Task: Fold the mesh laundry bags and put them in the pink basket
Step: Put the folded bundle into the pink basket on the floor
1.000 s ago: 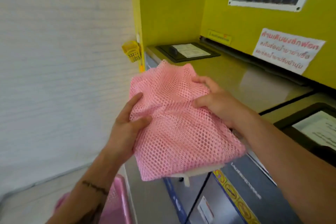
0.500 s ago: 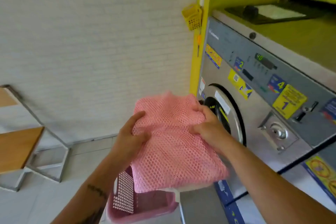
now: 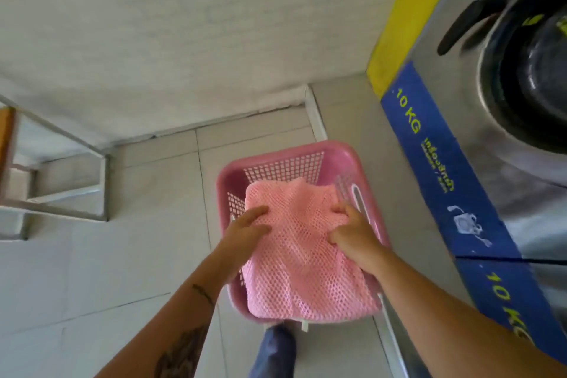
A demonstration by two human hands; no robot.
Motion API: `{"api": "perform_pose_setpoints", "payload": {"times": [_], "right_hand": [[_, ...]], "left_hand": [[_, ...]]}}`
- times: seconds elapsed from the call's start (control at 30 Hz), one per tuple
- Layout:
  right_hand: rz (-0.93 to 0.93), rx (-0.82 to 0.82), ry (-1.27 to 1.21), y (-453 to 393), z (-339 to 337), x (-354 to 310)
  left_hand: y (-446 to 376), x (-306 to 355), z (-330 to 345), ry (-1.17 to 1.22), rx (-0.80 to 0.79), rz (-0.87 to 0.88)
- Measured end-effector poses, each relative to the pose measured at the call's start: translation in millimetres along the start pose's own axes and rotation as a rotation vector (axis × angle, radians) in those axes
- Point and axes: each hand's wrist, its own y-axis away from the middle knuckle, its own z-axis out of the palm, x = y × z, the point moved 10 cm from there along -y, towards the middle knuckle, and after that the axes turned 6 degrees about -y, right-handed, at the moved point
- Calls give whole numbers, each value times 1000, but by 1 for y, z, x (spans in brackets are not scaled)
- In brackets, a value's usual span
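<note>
Both hands pinch the folded mesh bag (image 3: 303, 255) at its side edges, left hand (image 3: 245, 232) and right hand (image 3: 352, 235), fingers curled over it above the pink basket (image 3: 285, 152) (soft, light, floppy, likely to unfold unless held at both sides).

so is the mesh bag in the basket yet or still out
Going in, not released. The folded mesh bag sits over the pink basket, both the left hand and right hand gripping it. Whether it touches the bottom: cannot tell.

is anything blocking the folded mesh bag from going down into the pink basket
Nothing visible does. The folded mesh bag is held by the left hand and right hand directly over the open pink basket, whose visible interior shows no other item.
</note>
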Motion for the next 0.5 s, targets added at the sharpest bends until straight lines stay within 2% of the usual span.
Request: {"api": "perform_pose_setpoints", "payload": {"times": [0.13,0.37,0.5], "right_hand": [[35,2,55,-45,38,41],[85,0,88,-120,67,99],[94,23,77,-159,79,126]], "left_hand": [[-55,-58,4,51,4,-106],[-133,-108,23,-87,16,-86],[-178,-133,33,-97,22,-131]]}}
